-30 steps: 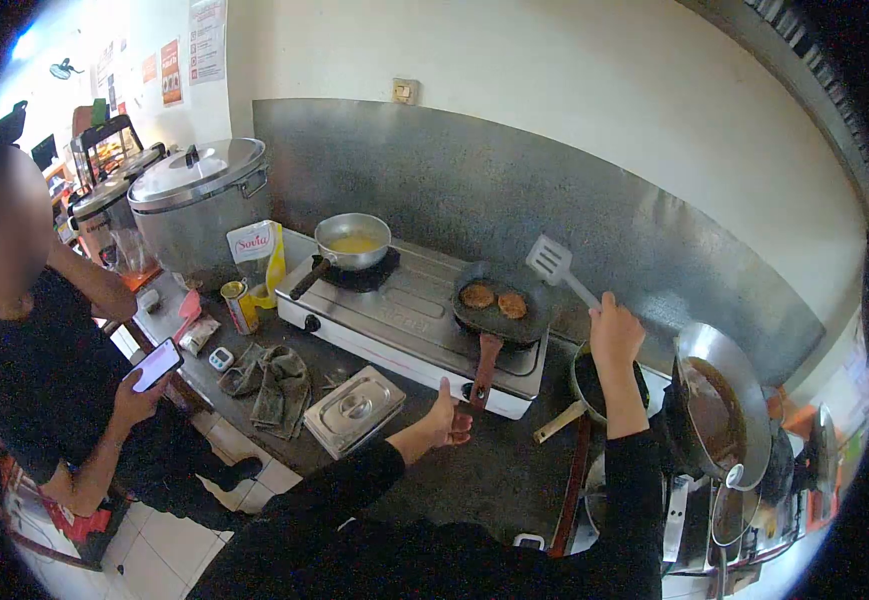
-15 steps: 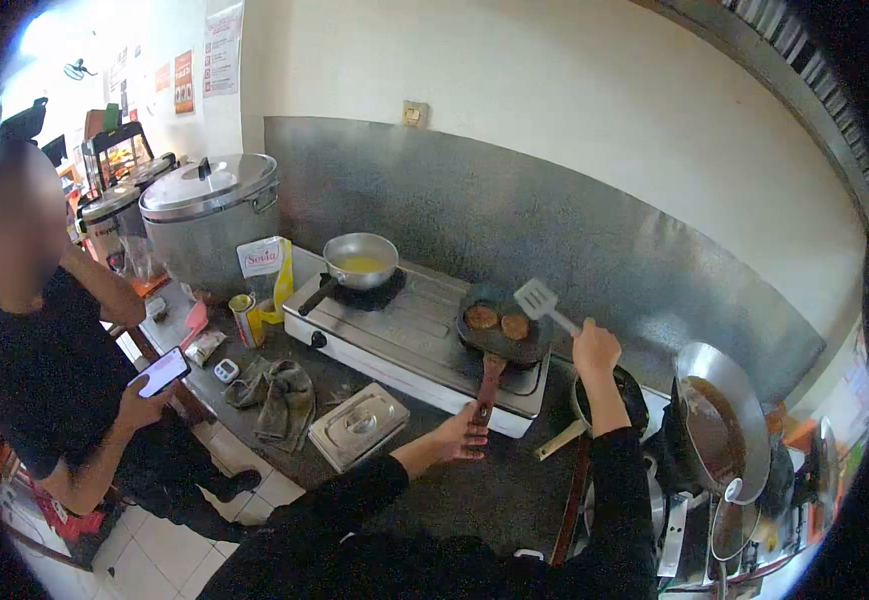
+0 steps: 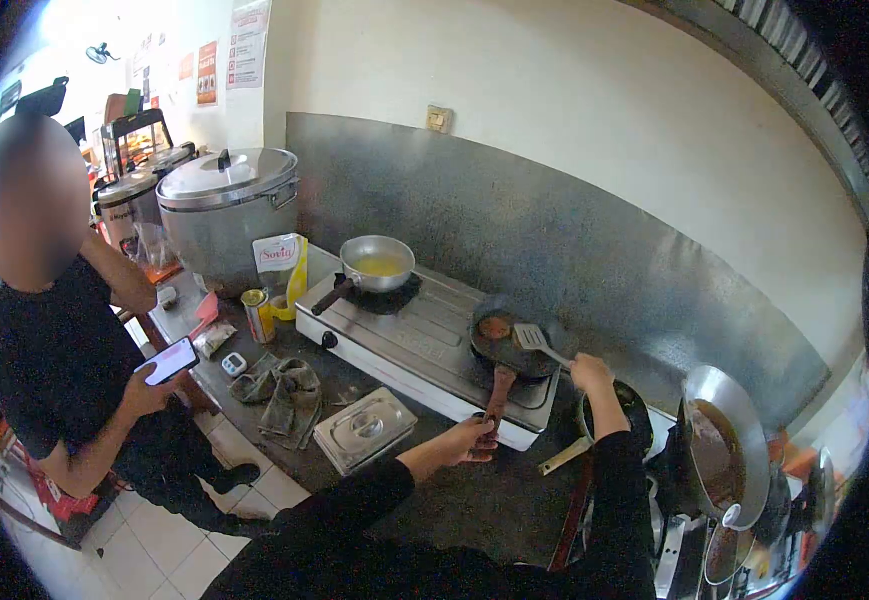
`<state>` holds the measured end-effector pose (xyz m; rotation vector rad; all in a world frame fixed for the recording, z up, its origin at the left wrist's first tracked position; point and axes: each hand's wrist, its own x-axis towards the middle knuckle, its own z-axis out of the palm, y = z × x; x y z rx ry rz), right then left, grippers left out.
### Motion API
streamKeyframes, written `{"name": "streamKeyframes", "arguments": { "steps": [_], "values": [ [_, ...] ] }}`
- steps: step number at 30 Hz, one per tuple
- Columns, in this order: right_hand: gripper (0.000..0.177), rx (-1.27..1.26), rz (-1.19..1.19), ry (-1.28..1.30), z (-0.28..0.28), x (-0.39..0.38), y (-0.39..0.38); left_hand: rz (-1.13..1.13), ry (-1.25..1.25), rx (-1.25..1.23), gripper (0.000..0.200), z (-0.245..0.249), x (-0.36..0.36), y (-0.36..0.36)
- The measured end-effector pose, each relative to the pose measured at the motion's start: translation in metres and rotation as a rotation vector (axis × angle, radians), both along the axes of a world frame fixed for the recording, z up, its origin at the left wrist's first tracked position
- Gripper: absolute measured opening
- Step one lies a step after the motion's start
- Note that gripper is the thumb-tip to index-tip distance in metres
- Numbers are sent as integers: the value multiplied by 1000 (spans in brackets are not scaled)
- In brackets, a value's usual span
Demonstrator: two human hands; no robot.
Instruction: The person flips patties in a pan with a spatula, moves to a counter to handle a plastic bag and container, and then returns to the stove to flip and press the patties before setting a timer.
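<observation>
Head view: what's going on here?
The person's right hand holds a spatula, its blade in or just over the frying pan, beside a browned patty. The left hand is at the pan's handle; grip unclear. A saucepan of yellow liquid sits on the same stove. A co-worker nearby holds a phone.

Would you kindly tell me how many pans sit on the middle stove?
2: a round silver saucepan on the left half of the white metal stove, a dark, brown-handled frying pan on its right; none seem hidden.

One spatula (image 3: pixel 532 338); one brown-handled pan (image 3: pixel 503 352); one visible patty (image 3: pixel 494 327); one phone (image 3: pixel 171 362); one can (image 3: pixel 257 316); one wall switch (image 3: pixel 439 119)
</observation>
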<state>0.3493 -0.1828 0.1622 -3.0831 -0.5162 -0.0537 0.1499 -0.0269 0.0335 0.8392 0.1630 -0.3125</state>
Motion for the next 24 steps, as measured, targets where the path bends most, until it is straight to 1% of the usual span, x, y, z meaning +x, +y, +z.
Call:
{"name": "streamKeyframes", "arguments": {
  "steps": [2,5,8,11,14,17,20,24],
  "values": [
    [30,-51,3,50,3,-10,1,19,6,24,26,-5,7,0],
    [28,-180,95,25,16,-35,3,30,9,7,26,-1,10,0],
    [27,-255,119,-35,-6,-12,-2,59,48,-19,27,1,20,-2],
    [25,-260,91,-89,1,-18,5,78,80,-65,26,1,25,-3],
    [20,-212,79,-250,-9,-12,8,92,91,-105,24,-4,31,-5],
    [19,-135,92,-263,2,-10,13,88,81,-130,22,-10,31,-7],
    [20,-82,99,-323,-7,-5,14,89,104,-129,20,-9,32,-7],
    [21,-147,78,-192,-14,0,27,63,89,-147,17,-6,33,-6]
  ]
}}
